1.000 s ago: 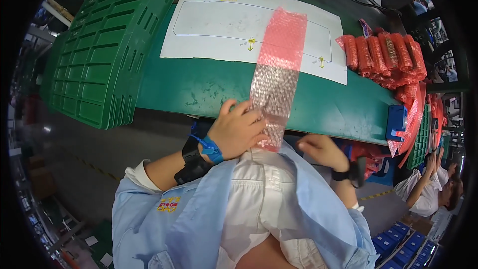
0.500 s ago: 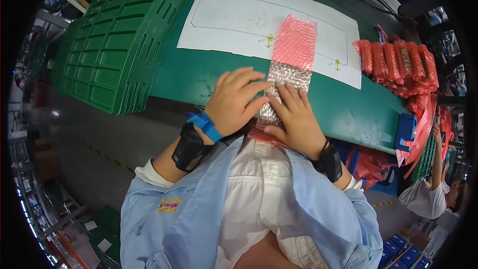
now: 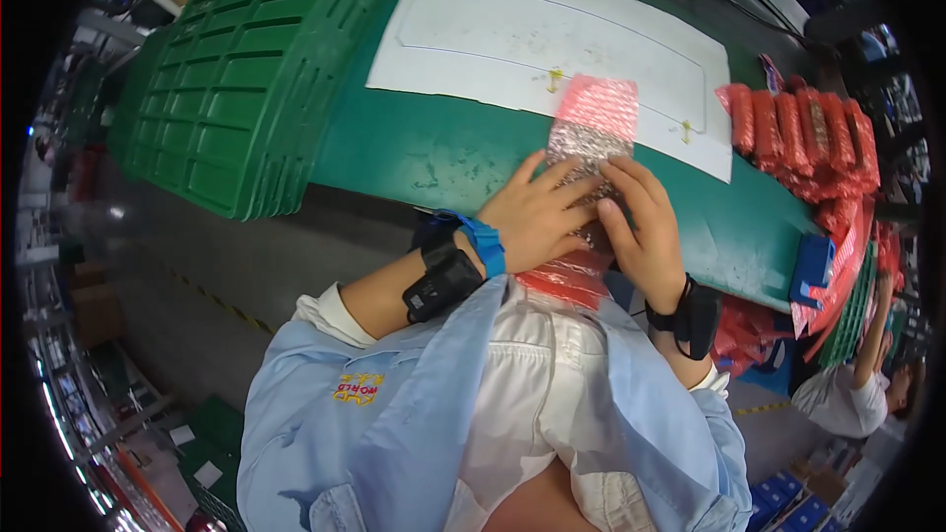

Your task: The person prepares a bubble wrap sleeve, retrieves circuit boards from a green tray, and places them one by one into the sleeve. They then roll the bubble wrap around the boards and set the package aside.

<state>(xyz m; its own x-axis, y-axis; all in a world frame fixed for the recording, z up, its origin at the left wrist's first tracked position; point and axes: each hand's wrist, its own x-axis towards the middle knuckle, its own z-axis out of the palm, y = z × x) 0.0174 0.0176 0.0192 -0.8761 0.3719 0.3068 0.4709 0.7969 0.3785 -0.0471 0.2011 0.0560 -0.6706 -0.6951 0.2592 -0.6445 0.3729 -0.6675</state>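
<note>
A long pink bubble-wrap bag (image 3: 599,103) lies over the green table's near edge, its far end on the white sheet. Its middle part looks dark and silvery; what is inside cannot be made out. The near end, redder and smoother, hangs by my lap. My left hand (image 3: 537,215) lies across the bag's middle, fingers spread and flat, a blue band at the wrist. On the bag's right edge rests my right hand (image 3: 645,227), fingers bent and thumb apart from them. Black devices are strapped to both wrists.
Stacked green crates (image 3: 236,89) stand at the left. A white sheet (image 3: 473,49) with a drawn outline covers the green table (image 3: 453,153). Several red wrapped packages (image 3: 803,133) are piled at the right, above a blue dispenser-like object (image 3: 810,269). Another person (image 3: 852,394) works at far right.
The bag has slid toward me, with less of it on the white sheet. My left hand has moved right onto it; my right hand has shifted to its right edge. The view has shifted slightly.
</note>
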